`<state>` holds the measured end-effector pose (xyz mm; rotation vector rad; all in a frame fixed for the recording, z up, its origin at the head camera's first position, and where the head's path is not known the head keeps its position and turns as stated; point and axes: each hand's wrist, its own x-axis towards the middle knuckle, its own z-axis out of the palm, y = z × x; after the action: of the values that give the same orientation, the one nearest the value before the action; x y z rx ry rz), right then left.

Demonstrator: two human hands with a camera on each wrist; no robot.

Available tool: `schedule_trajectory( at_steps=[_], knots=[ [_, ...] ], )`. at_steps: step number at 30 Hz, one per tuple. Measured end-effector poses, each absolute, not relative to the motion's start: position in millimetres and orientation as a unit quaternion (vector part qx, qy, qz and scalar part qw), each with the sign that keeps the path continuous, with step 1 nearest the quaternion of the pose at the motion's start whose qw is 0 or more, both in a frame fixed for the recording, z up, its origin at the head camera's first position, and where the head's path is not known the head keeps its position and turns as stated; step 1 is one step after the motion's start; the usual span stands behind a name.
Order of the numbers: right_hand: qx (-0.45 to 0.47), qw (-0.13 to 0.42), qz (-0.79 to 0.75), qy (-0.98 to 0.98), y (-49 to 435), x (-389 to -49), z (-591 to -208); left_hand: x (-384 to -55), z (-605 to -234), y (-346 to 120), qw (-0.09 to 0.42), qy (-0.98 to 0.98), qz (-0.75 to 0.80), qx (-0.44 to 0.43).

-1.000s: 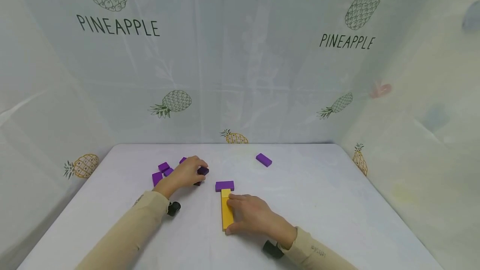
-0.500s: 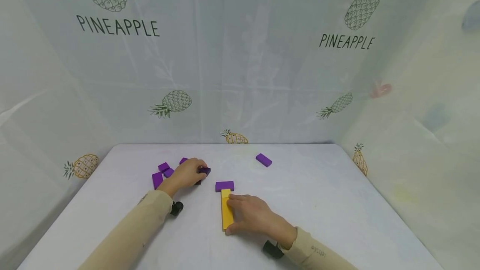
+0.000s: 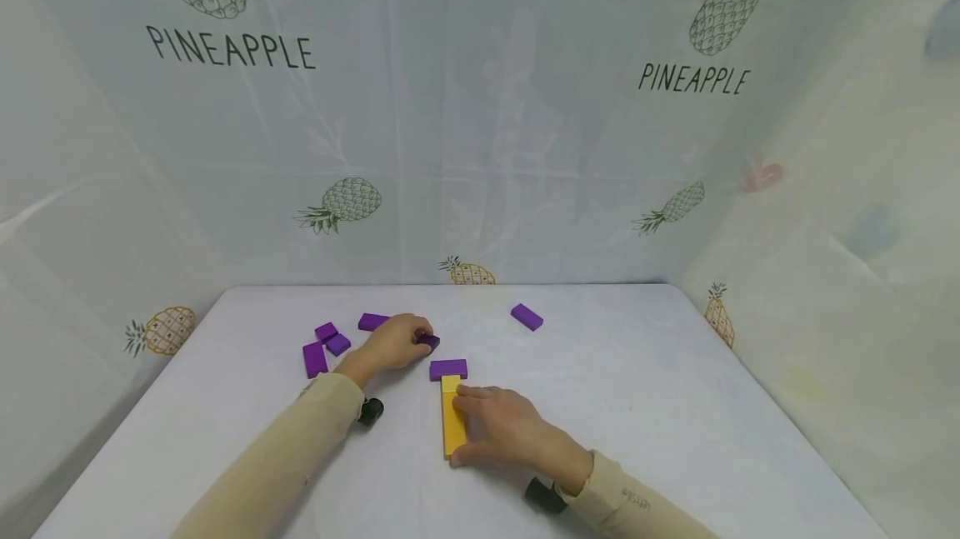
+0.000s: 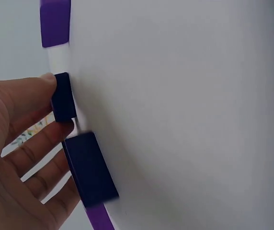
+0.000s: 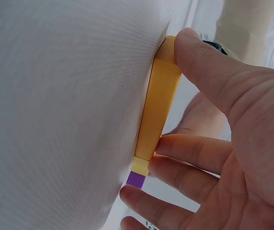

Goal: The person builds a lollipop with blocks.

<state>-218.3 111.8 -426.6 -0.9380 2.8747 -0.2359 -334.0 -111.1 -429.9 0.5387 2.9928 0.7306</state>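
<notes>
My left hand [image 3: 393, 342] pinches a small dark blue-purple block [image 4: 63, 97] between thumb and finger. A larger dark block [image 4: 90, 167] lies along the other fingers in the left wrist view; I cannot tell whether they hold it. On the table, my right hand [image 3: 506, 429] holds a long orange-yellow block [image 3: 453, 426], with the thumb at its near end and the fingertips along its side. Against its far end lies a short pale yellow block [image 5: 140, 165], then a purple block [image 3: 448, 370] set crosswise.
Several purple blocks lie at the left, among them one flat block [image 3: 315, 360] and another block [image 3: 372, 321] behind the left hand. One purple block [image 3: 527, 316] sits alone at the back right. A printed curtain [image 3: 480, 106] hangs behind the white table [image 3: 637, 406].
My left hand has moved right with the dark block, towards the crosswise purple block. More of the purple block behind that hand now shows. The right hand has stayed on the yellow block.
</notes>
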Motion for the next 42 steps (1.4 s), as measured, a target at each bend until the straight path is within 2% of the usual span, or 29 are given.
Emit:
schedule_trajectory(
  at_steps=[13, 20, 29, 42],
  knots=[
    [-0.305, 0.055, -0.078, 0.947, 111, -217, -425, -340, -436, -93, 0.015, 0.949, 0.246, 0.197],
    [-0.300, 0.054, -0.072, 0.950, 110, -217, -424, -341, -436, -88, 0.037, 0.951, 0.257, 0.170],
    [-0.301, 0.054, -0.077, 0.949, 110, -217, -425, -339, -433, -82, 0.026, 0.953, 0.258, 0.155],
    [-0.308, 0.051, -0.070, 0.947, 111, -218, -424, -337, -434, -80, 0.067, 0.936, 0.298, 0.177]
  ],
)
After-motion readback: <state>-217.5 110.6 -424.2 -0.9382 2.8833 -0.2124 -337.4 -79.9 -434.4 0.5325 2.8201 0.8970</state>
